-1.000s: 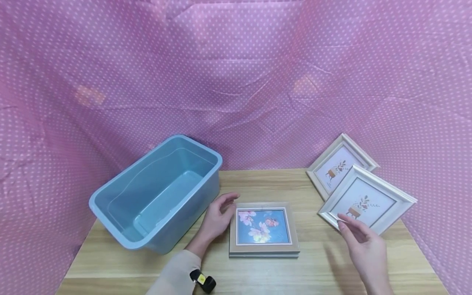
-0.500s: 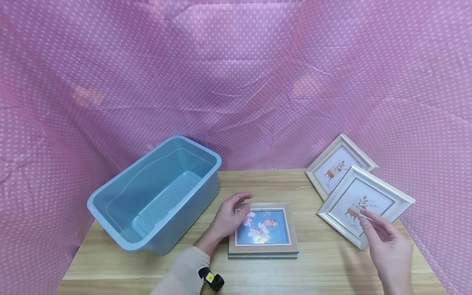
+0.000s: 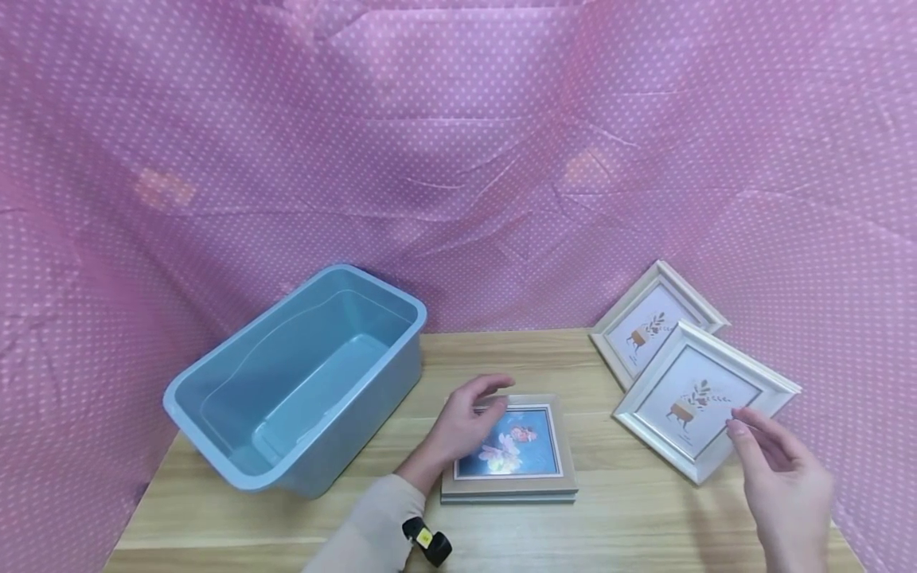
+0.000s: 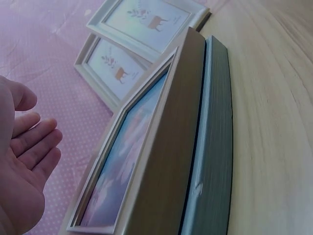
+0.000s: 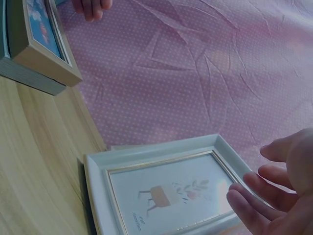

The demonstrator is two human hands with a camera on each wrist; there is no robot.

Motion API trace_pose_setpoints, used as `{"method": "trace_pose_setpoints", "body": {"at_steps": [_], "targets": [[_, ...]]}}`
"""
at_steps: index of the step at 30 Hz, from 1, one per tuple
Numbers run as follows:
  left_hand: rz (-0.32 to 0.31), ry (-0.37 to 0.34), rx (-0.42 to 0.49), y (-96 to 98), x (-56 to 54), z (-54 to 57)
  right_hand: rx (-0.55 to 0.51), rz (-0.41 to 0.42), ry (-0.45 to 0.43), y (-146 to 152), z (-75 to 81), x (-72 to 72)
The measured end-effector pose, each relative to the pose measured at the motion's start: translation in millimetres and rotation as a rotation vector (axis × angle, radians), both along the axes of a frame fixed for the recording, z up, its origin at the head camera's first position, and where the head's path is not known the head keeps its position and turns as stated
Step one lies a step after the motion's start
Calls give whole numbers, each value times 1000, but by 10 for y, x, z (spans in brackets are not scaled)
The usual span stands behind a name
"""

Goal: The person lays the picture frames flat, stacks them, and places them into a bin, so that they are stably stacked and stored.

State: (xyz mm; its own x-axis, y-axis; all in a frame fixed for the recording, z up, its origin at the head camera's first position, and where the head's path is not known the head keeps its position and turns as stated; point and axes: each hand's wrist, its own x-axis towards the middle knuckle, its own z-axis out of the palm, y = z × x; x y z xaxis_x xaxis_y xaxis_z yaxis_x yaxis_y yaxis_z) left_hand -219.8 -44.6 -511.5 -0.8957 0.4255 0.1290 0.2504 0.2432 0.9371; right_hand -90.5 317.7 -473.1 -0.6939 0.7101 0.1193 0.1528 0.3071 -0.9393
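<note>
My left hand (image 3: 462,422) hovers over the left side of a tan picture frame (image 3: 566,469) with a blue flower picture. Its fingers are loosely bent, and the left wrist view shows nothing in the palm. Beneath the tan one lies a blue-grey picture frame (image 4: 215,132), only its edge showing. On the right, my right hand (image 3: 788,485) is beside a white picture frame (image 3: 691,406) with a vase-like drawing. Its fingertips overlap that frame's right border, and the fingers are relaxed around nothing. Another white picture frame (image 3: 645,322) lies partly covered behind.
A blue-grey plastic bin (image 3: 297,461) with nothing inside stands at the left of the wooden table (image 3: 516,541). Pink dotted cloth (image 3: 458,159) hangs around the back and sides. A black band with a yellow mark (image 3: 426,539) is on the left sleeve.
My left hand has moved right, from beside the tan picture frame to over it. My right hand has shifted right across the front white picture frame to its right border. The frames stay put.
</note>
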Motion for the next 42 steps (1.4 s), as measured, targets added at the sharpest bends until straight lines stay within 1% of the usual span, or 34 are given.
{"method": "trace_pose_setpoints", "body": {"at_steps": [4,8,14,16,17,20,23,25,27,30,32,37,40,42], "targets": [[-7,15,7,39,1,-17,-33,-39,7,61,-5,16],[-20,13,-12,86,8,-23,-64,-76,7,118,-6,40],[-54,31,-19,163,16,-15,1,-133,-1,219,-42,51],[-67,39,-9,184,20,-11,-3,-148,0,258,-51,48],[-70,39,-10,193,25,-8,-3,-155,-25,276,-42,39],[-77,33,-5,215,31,-9,-34,-147,-83,327,-14,-9],[-73,22,-16,232,34,-12,-39,-104,-195,370,30,-74],[-71,16,-24,244,37,-7,-49,-72,-220,396,38,-122],[-71,11,-32,255,39,0,-20,-48,-270,424,41,-166],[-66,4,-43,260,46,12,13,-49,-310,454,32,-224],[-61,4,-48,256,51,19,23,-56,-319,473,21,-241],[-53,9,-59,241,58,18,6,-95,-286,507,10,-243],[-53,7,-58,236,56,12,-32,-95,-272,521,35,-224],[-54,6,-55,235,53,8,-86,-87,-269,517,57,-204]]}}
